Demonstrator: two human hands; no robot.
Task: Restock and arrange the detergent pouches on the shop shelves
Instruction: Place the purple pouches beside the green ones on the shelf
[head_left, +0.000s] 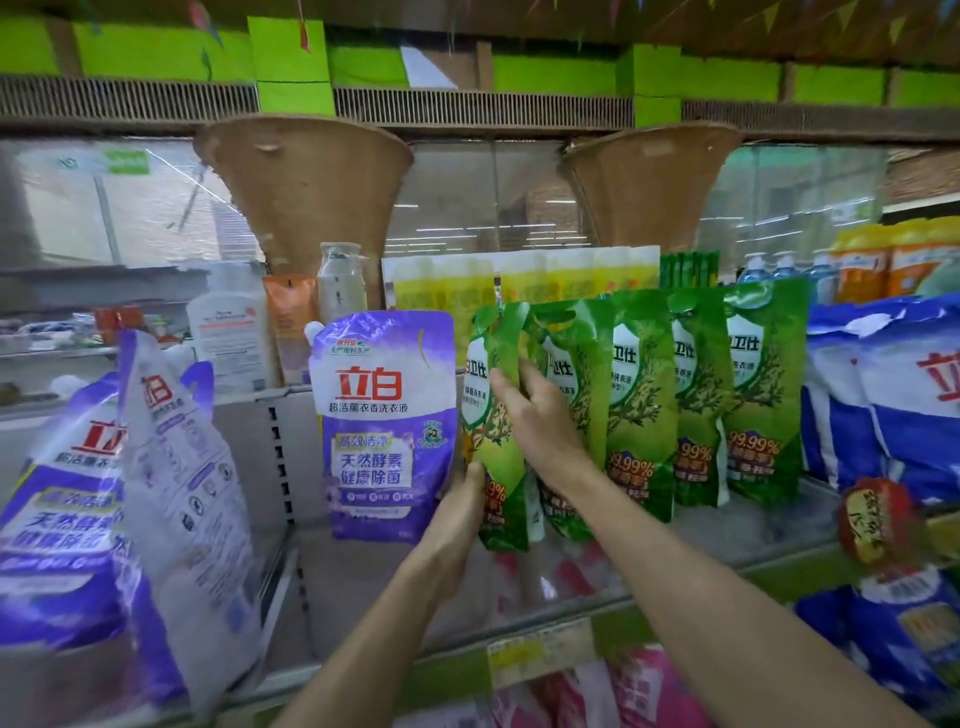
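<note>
A row of green detergent pouches stands upright on the glass shelf (753, 530). My left hand (460, 512) holds the lower left edge of the leftmost green pouch (493, 431). My right hand (530, 410) reaches between that pouch and the second green pouch (576, 374), its fingers curled round the first pouch's right edge. More green pouches (696, 384) stand to the right. A purple pouch (384, 421) stands upright just left of the green row.
Larger purple bags (104, 493) lean at the left. Blue bags (893, 395) fill the right side. Yellow pouches (519, 280) and bottles (340, 280) stand behind. Pink packs (597, 691) lie on the shelf below. A red tag (872, 519) hangs at the right.
</note>
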